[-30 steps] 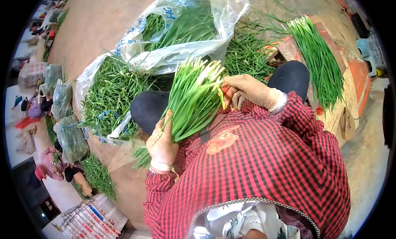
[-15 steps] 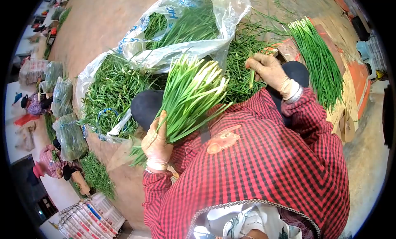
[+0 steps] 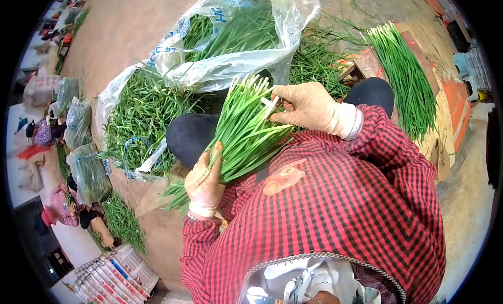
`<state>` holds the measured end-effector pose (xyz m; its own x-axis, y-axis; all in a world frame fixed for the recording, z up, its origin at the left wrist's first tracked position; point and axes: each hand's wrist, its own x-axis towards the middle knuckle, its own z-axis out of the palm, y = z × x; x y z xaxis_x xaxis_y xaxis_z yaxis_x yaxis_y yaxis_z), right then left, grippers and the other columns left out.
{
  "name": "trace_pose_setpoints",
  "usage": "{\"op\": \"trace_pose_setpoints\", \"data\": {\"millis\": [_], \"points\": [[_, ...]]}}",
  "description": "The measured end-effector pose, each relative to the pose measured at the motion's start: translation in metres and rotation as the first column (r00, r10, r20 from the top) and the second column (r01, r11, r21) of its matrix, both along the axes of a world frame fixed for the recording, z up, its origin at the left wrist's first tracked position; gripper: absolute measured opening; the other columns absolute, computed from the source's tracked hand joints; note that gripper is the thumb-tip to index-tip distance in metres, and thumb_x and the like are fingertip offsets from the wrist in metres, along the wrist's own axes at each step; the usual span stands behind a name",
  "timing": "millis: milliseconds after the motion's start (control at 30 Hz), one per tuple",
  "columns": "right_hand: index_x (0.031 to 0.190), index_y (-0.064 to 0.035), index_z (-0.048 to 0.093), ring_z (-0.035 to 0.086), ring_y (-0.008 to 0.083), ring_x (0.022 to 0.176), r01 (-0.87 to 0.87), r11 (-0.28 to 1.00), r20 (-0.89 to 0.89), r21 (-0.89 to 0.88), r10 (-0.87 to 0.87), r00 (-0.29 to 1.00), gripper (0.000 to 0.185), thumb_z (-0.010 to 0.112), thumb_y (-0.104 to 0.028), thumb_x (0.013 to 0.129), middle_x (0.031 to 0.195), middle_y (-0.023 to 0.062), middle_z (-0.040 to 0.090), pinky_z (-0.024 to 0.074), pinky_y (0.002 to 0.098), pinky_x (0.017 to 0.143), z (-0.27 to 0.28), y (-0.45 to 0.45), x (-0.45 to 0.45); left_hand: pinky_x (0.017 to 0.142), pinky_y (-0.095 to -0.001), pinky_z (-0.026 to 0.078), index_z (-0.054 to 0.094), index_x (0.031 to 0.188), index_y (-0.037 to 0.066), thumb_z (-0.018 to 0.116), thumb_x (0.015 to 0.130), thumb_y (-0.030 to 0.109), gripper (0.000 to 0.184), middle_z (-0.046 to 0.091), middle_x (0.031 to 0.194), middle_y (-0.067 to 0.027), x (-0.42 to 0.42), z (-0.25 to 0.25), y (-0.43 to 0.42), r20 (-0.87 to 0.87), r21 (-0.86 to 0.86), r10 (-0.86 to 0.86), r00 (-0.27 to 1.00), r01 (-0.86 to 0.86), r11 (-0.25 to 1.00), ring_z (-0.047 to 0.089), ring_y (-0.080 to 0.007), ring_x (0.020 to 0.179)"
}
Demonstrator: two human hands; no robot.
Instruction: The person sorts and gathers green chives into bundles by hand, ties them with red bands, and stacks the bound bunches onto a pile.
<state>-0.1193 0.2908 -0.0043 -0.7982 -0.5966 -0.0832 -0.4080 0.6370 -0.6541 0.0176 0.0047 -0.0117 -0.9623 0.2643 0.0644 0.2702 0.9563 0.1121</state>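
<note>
A bunch of garlic chives (image 3: 243, 133) rests across my lap, its pale stem ends pointing up and away. My gloved left hand (image 3: 205, 179) is wrapped round the leafy lower part. At the pale ends, the gloved fingers of my right hand (image 3: 314, 106) are pinched together on a whitish chive stem at the bunch's right edge. A neat row of trimmed-looking chives (image 3: 403, 84) lies to the right on a board. Beyond the bunch stands an open clear plastic bag (image 3: 236, 63) with more chives inside.
Loose green scraps (image 3: 146, 107) pile up on plastic at the left, with more scraps (image 3: 319, 63) behind my right hand. Filled plastic bags (image 3: 89, 173) and crates (image 3: 112, 278) stand farther left. Another person (image 3: 63, 207) sits there. A blue container (image 3: 463, 65) is at far right.
My right hand has moved left from beside the right knee, where it held a bit of green, to the pale ends of the bunch. The left hand has shifted slightly with the bunch.
</note>
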Motion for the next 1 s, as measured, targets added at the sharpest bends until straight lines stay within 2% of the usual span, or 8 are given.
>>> {"op": "trace_pose_setpoints", "data": {"millis": [400, 433, 567, 633, 700, 767, 900, 1000], "points": [[0.087, -0.0103, 0.06, 0.066, 0.0262, 0.063, 0.161, 0.957, -0.133, -0.243, -0.197, 0.971, 0.008, 0.065, -0.015, 0.082, 0.069, 0.0092, 0.064, 0.0521, 0.0344, 0.058, -0.022, 0.026, -0.006, 0.071, -0.0361, 0.053, 0.051, 0.137, 0.017, 0.066, 0.058, -0.004, 0.083, 0.062, 0.117, -0.008, 0.0, -0.003, 0.004, 0.035, -0.054, -0.032, 0.999, 0.034, 0.998, 0.064, -0.0281, 0.093], [0.085, -0.0036, 0.058, 0.055, 0.0126, 0.057, 0.19, 0.941, -0.183, -0.281, -0.247, 0.952, 0.008, 0.065, -0.007, 0.083, 0.065, 0.0073, 0.056, 0.0455, 0.0266, 0.054, -0.03, 0.033, -0.013, 0.071, -0.0365, 0.053, 0.05, 0.138, 0.017, 0.066, 0.058, -0.003, 0.084, 0.062, 0.118, -0.0084, 0.001, -0.003, 0.004, 0.031, -0.052, -0.033, 0.999, 0.035, 0.998, 0.064, -0.0285, 0.093], [0.089, -0.0093, 0.059, 0.066, 0.0283, 0.071, 0.501, 0.865, -0.348, -0.028, -0.478, 0.806, 0.016, 0.063, -0.025, 0.085, 0.074, 0.0116, 0.065, 0.0514, 0.0393, 0.065, -0.052, 0.079, -0.055, 0.07, -0.0372, 0.052, 0.05, 0.137, 0.017, 0.066, 0.057, -0.003, 0.085, 0.061, 0.118, -0.0099, 0.001, 0.002, 0.004, 0.073, -0.077, -0.032, 0.997, 0.038, 0.996, 0.064, -0.0297, 0.093], [0.098, -0.0092, 0.063, 0.065, 0.03, 0.087, 0.614, 0.784, -0.112, 0.094, -0.605, 0.789, 0.025, 0.062, -0.031, 0.086, 0.091, 0.0151, 0.067, 0.0508, 0.0398, 0.078, -0.062, 0.119, -0.081, 0.066, -0.0373, 0.053, 0.051, 0.137, 0.02, 0.065, 0.061, -0.002, 0.08, 0.062, 0.116, -0.0101, 0.002, -0.001, 0.001, 0.032, -0.056, -0.06, 0.998, 0.062, 0.996, 0.065, -0.0288, 0.088], [0.109, -0.0092, 0.066, 0.061, 0.0304, 0.104, 0.598, 0.781, -0.218, 0.18, -0.561, 0.798, 0.036, 0.064, -0.037, 0.086, 0.11, 0.017, 0.064, 0.0472, 0.0374, 0.091, -0.066, 0.116, -0.084, 0.062, -0.0373, 0.053, 0.052, 0.136, 0.022, 0.064, 0.066, -0.001, 0.075, 0.062, 0.115, -0.0103, 0.001, -0.002, 0.0, -0.012, -0.038, -0.084, 0.996, 0.084, 0.996, 0.066, -0.028, 0.083], [0.118, -0.0079, 0.065, 0.055, 0.0304, 0.117, 0.293, 0.951, 0.282, -0.096, -0.257, 0.925, 0.05, 0.066, -0.046, 0.085, 0.126, 0.0176, 0.058, 0.0422, 0.0364, 0.1, -0.048, 0.082, -0.073, 0.06, -0.0364, 0.053, 0.052, 0.136, 0.022, 0.063, 0.068, 0.0, 0.072, 0.062, 0.113, -0.0097, 0.001, -0.002, 0.001, -0.02, -0.072, -0.126, 0.992, 0.124, 0.99, 0.065, -0.0269, 0.079], [0.117, -0.0042, 0.066, 0.055, 0.024, 0.117, 0.008, 0.967, 0.426, -0.255, 0.105, 0.899, 0.055, 0.07, -0.048, 0.083, 0.127, 0.0147, 0.059, 0.0406, 0.0349, 0.101, -0.058, 0.036, -0.048, 0.058, -0.0354, 0.052, 0.053, 0.134, 0.023, 0.062, 0.069, 0.002, 0.069, 0.063, 0.112, -0.0087, -0.002, 0.001, 0.006, -0.079, -0.105, -0.182, 0.98, 0.174, 0.979, 0.064, -0.0253, 0.073], [0.112, -0.0041, 0.068, 0.06, 0.0171, 0.1, 0.27, 0.907, 0.734, -0.324, 0.062, 0.676, 0.042, 0.073, -0.032, 0.081, 0.107, 0.0088, 0.068, 0.0444, 0.0292, 0.092, -0.051, 0.017, -0.031, 0.058, -0.0346, 0.051, 0.054, 0.133, 0.023, 0.062, 0.069, 0.004, 0.067, 0.063, 0.112, -0.0085, -0.001, 0.003, 0.005, -0.077, -0.078, -0.226, 0.971, 0.22, 0.972, 0.062, -0.0242, 0.07]]}}
